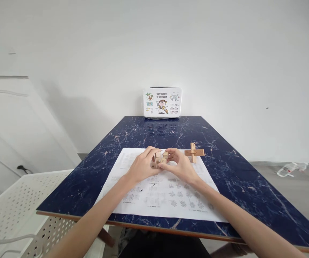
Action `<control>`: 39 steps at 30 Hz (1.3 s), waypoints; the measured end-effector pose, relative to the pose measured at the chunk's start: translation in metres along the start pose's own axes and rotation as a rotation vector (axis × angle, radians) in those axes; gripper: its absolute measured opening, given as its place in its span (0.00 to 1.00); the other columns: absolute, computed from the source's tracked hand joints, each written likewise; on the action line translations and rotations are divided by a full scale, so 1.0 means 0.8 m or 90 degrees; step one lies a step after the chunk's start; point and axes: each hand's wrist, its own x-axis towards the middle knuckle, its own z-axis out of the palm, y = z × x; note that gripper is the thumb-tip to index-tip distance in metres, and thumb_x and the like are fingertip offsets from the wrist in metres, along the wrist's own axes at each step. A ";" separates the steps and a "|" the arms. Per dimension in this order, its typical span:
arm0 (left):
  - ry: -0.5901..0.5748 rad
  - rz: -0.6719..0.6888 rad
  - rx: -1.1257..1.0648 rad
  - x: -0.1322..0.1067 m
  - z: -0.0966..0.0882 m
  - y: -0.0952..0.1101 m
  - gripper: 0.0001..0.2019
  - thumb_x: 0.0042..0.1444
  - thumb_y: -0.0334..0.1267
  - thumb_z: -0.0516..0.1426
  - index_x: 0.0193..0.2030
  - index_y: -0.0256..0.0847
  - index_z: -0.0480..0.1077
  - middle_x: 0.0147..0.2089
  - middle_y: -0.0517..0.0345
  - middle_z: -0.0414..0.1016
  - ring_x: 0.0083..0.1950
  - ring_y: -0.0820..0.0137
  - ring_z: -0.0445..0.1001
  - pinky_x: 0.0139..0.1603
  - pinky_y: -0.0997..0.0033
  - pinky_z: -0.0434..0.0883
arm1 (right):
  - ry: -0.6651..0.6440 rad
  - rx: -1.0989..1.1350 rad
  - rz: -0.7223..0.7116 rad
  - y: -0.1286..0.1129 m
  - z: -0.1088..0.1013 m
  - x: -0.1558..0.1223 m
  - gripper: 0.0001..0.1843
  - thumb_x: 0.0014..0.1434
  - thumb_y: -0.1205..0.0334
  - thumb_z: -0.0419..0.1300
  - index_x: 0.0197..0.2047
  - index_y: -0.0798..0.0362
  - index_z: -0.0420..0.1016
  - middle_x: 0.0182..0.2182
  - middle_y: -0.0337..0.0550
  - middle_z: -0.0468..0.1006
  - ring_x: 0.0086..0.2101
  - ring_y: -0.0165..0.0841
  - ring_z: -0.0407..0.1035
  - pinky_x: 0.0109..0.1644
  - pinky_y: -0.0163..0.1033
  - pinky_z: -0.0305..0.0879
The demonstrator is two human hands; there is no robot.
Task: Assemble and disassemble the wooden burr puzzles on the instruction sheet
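Between my two hands is a small wooden block puzzle (pixel 162 159) made of several light pieces, over the far part of a printed paper sheet (pixel 157 200). My left hand (pixel 145 165) closes on its left side, thumb and fingers against the wood. From the right, my right hand (pixel 181 165) grips it with thumb in front and fingers behind. Parts of the puzzle are hidden by the fingers. Just right of my right hand, a cross-shaped wooden puzzle (pixel 193 152) rests at the sheet's far right corner.
The sheet lies on a dark blue marbled table (pixel 111 143). A white case with cartoon prints (pixel 162 103) stands at the table's far end by the wall. A white perforated rack (pixel 14 200) is at the left, and plastic bottles (pixel 288 169) lie on the floor at right.
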 end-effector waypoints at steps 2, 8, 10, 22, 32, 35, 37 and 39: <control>0.020 0.002 0.044 0.006 0.010 0.002 0.25 0.57 0.35 0.64 0.61 0.47 0.66 0.58 0.51 0.71 0.48 0.60 0.78 0.46 0.59 0.78 | 0.015 -0.002 0.009 -0.001 -0.001 0.001 0.34 0.51 0.49 0.77 0.55 0.53 0.72 0.47 0.53 0.83 0.47 0.46 0.79 0.55 0.55 0.77; 0.055 0.032 0.134 0.020 0.033 0.012 0.20 0.61 0.34 0.59 0.60 0.43 0.66 0.52 0.49 0.69 0.46 0.58 0.78 0.45 0.58 0.79 | 0.077 -0.045 0.012 -0.011 -0.002 0.000 0.27 0.49 0.53 0.77 0.48 0.53 0.74 0.43 0.51 0.84 0.43 0.45 0.80 0.52 0.53 0.77; 0.056 0.046 0.131 0.022 0.037 0.014 0.19 0.63 0.34 0.58 0.60 0.43 0.65 0.51 0.49 0.68 0.46 0.59 0.77 0.46 0.58 0.79 | 0.093 -0.054 0.025 -0.015 -0.003 0.000 0.26 0.49 0.54 0.76 0.47 0.53 0.74 0.41 0.51 0.84 0.42 0.45 0.80 0.51 0.52 0.77; 0.117 0.141 0.080 0.021 0.043 0.005 0.23 0.67 0.33 0.58 0.67 0.46 0.62 0.50 0.51 0.67 0.49 0.61 0.73 0.52 0.58 0.76 | 0.076 -0.027 -0.015 -0.019 -0.009 0.002 0.26 0.51 0.53 0.75 0.52 0.52 0.78 0.45 0.50 0.84 0.44 0.43 0.79 0.52 0.52 0.77; 0.154 0.120 0.060 0.022 0.045 -0.004 0.24 0.67 0.37 0.61 0.67 0.46 0.61 0.50 0.53 0.72 0.48 0.61 0.74 0.53 0.59 0.73 | 0.053 0.122 0.003 -0.013 -0.010 0.003 0.35 0.47 0.51 0.79 0.54 0.52 0.73 0.49 0.53 0.83 0.49 0.44 0.79 0.58 0.53 0.77; 0.144 0.150 0.078 0.023 0.044 -0.004 0.22 0.69 0.36 0.60 0.67 0.47 0.62 0.49 0.54 0.73 0.48 0.61 0.74 0.54 0.58 0.72 | 0.035 0.139 0.014 -0.012 -0.010 0.002 0.31 0.49 0.50 0.78 0.51 0.52 0.73 0.48 0.53 0.84 0.48 0.44 0.80 0.58 0.54 0.77; 0.126 0.158 0.076 0.024 0.043 -0.003 0.22 0.69 0.34 0.59 0.67 0.49 0.63 0.47 0.55 0.72 0.48 0.62 0.74 0.53 0.59 0.72 | 0.029 0.118 0.008 -0.011 -0.011 0.002 0.29 0.51 0.50 0.77 0.51 0.51 0.74 0.48 0.52 0.84 0.48 0.44 0.80 0.58 0.55 0.77; 0.114 0.165 0.071 0.025 0.042 -0.003 0.24 0.67 0.30 0.59 0.68 0.50 0.64 0.47 0.56 0.72 0.48 0.63 0.74 0.54 0.59 0.72 | 0.030 0.080 -0.013 -0.011 -0.013 0.003 0.26 0.52 0.50 0.76 0.50 0.51 0.76 0.47 0.51 0.83 0.48 0.44 0.80 0.58 0.54 0.77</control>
